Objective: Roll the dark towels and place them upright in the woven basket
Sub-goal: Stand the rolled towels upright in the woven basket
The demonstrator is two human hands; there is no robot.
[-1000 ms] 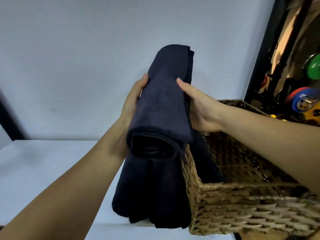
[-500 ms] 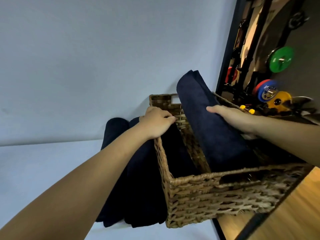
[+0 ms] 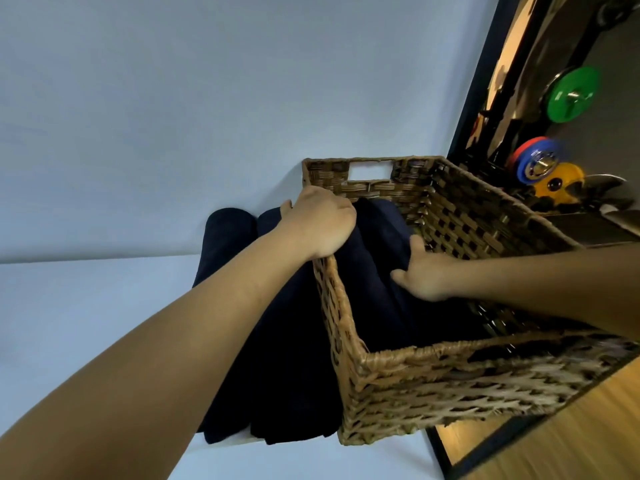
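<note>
1 towel (image 3: 375,282) in basket (image 3: 450,353); R hand (image 3: 426,278) grips it, L hand (image 3: 320,221) rim.

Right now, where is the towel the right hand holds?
Head view: the dark towel sits inside the woven basket by its left wall, between the left hand on the rim and the right hand.

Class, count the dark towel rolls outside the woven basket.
2: one towel roll farthest left, the second roll between it and the basket wall. The left forearm crosses both, so another could be hidden.
</note>
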